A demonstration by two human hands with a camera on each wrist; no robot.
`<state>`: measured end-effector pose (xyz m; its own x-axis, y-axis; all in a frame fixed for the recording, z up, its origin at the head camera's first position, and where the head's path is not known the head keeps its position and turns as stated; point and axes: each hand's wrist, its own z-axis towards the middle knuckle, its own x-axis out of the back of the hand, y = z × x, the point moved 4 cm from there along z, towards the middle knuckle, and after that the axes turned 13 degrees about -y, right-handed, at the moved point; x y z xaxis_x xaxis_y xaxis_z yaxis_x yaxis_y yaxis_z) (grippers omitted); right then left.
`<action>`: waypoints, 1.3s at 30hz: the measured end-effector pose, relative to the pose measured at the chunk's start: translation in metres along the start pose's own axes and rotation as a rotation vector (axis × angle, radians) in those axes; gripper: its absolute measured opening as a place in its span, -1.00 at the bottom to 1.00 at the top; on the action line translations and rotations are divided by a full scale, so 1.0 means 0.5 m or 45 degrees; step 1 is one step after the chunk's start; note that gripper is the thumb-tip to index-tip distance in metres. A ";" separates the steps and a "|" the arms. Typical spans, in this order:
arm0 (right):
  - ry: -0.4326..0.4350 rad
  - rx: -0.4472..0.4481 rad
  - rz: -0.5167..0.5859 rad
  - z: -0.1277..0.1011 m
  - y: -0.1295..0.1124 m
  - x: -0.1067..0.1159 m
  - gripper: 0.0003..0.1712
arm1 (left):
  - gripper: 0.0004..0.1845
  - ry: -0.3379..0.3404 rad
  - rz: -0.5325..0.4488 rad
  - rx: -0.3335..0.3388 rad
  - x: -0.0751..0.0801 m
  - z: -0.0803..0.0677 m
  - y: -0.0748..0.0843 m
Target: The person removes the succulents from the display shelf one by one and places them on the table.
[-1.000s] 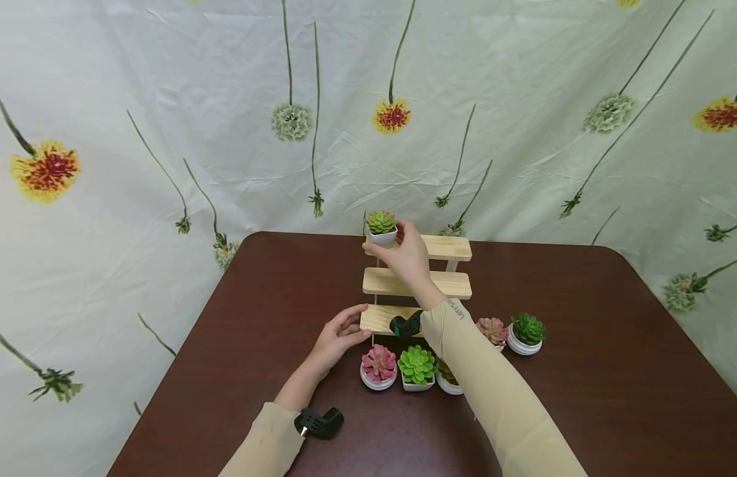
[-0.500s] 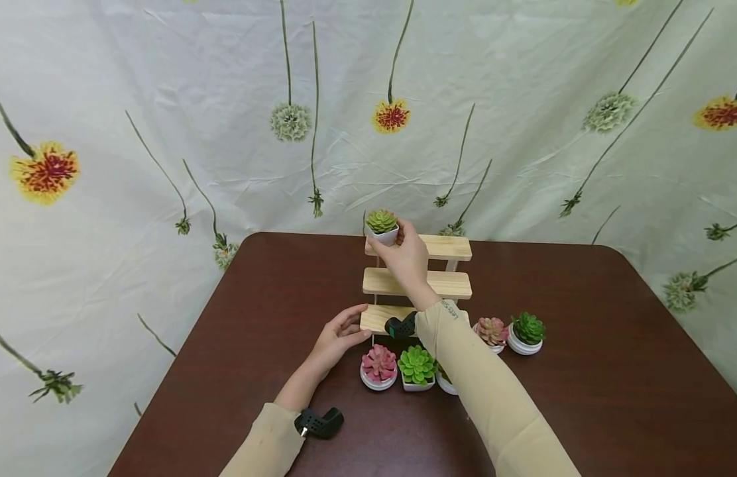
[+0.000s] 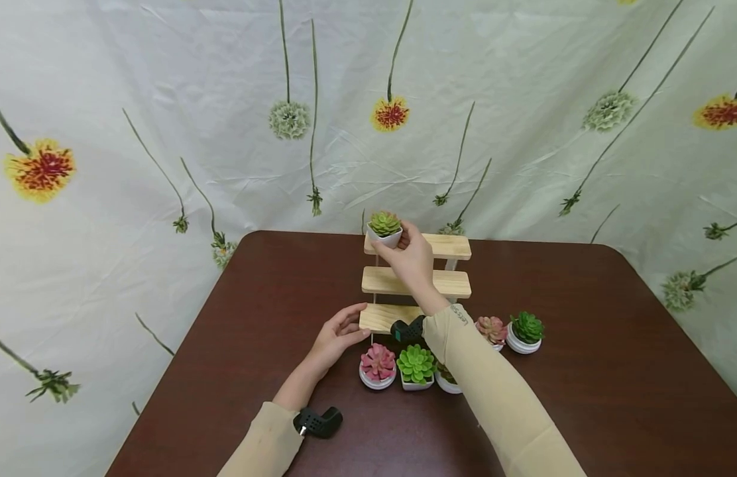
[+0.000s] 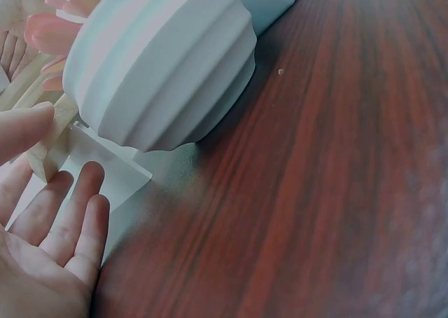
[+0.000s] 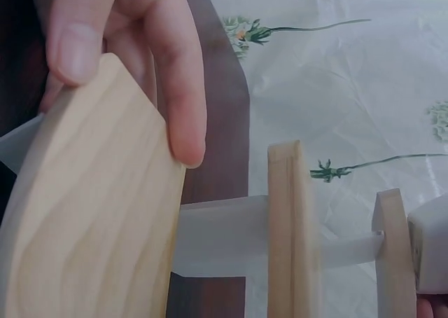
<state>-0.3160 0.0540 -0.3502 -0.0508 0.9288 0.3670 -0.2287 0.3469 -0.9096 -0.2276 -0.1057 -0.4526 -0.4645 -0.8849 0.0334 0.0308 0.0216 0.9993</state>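
Observation:
A three-tier wooden step shelf [image 3: 383, 281] with clear supports stands on the table. My left hand [image 3: 331, 343] grips the left end of its lowest board [image 5: 91, 192], thumb on one side and fingers on the other. At the left end of the top board, my right hand [image 3: 413, 260] holds a small green succulent with reddish tips [image 3: 385, 225] by its white pot [image 5: 431, 244]. The pot is upright, right at the board's surface. A pink succulent in a round ribbed white pot [image 4: 168, 66] is close to my left hand.
Before the shelf stand the pink succulent [image 3: 378, 363], a bright green one [image 3: 416, 364] and another partly hidden by my right sleeve [image 3: 482, 371]. On the right are a pale pink succulent [image 3: 491, 329] and a dark green one [image 3: 527, 329]. Flower-printed cloth [image 3: 225, 99] hangs behind.
My right hand has shifted the potted succulent slightly to the right along the top board and a little lower. My left hand keeps its grip on the lowest board.

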 end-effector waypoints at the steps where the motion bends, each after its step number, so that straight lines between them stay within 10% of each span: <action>1: 0.000 -0.007 0.015 -0.003 -0.001 0.002 -0.22 | -0.45 0.000 0.000 0.003 0.000 0.000 0.000; 39: 0.055 -0.076 0.157 -0.127 0.045 0.124 -0.25 | -0.44 0.012 -0.001 -0.009 0.001 0.004 -0.004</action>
<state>-0.2624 0.1278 -0.3601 -0.0329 0.9692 0.2440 -0.1650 0.2355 -0.9578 -0.2297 -0.1054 -0.4547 -0.4560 -0.8894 0.0326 0.0365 0.0179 0.9992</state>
